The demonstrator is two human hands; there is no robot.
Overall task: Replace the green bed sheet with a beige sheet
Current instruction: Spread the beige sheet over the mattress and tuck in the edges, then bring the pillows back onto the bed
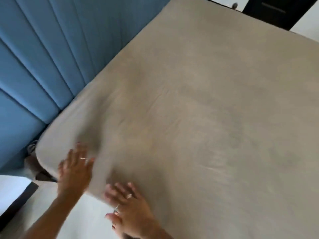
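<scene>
The beige sheet (pixel 198 109) spreads broad and flat across the bed, offering unobstructed sweep toward the far edge and the right. On the left the blue padded headboard (pixel 43 57) rises tight against the sheet's edge, walling off that side. At the near corner the left hand (pixel 75 169) and right hand (pixel 128 210) lie flat with fingers spread, taking up the corner. Beyond the far edge stands a dark cabinet (pixel 272 11). The pale floor (pixel 69 213) beside the bed lies open.
</scene>
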